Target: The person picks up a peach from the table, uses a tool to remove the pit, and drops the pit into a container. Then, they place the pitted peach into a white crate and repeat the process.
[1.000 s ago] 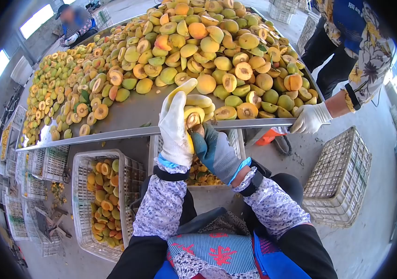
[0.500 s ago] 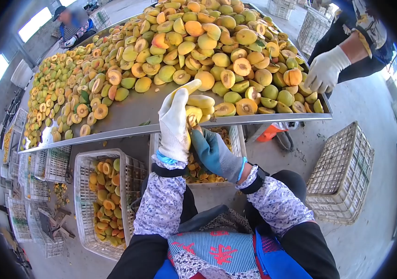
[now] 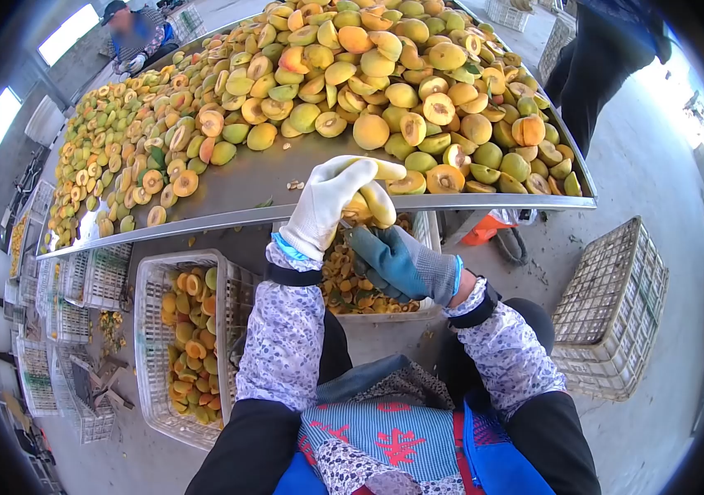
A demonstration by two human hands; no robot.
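My left hand (image 3: 327, 206), in a white glove with yellow-stained fingertips, is closed around a yellow peach half (image 3: 358, 209) just in front of the table edge. Just below it is my right hand (image 3: 401, 262) in a blue and grey glove, its fingers curled close to the fruit. A thin dark tip (image 3: 345, 223) shows between the hands; the rest of what the right hand grips is hidden. Under both hands stands a crate (image 3: 428, 239) containing cut fruit pieces. Beyond them, halved peaches (image 3: 368, 78) lie heaped on the metal table (image 3: 257, 177).
A white crate of peach halves (image 3: 147, 330) stands at my left. On the right is an upturned crate (image 3: 608, 309). An orange bag (image 3: 480, 229) lies under the table. One person (image 3: 141, 37) sits at the far left; another person's dark-clothed legs (image 3: 595, 70) are at the right.
My left hand has tilted to the right with the peach half, and my right hand has moved slightly lower and rightward. The other person's gloved hand at the table's right corner has gone from view.
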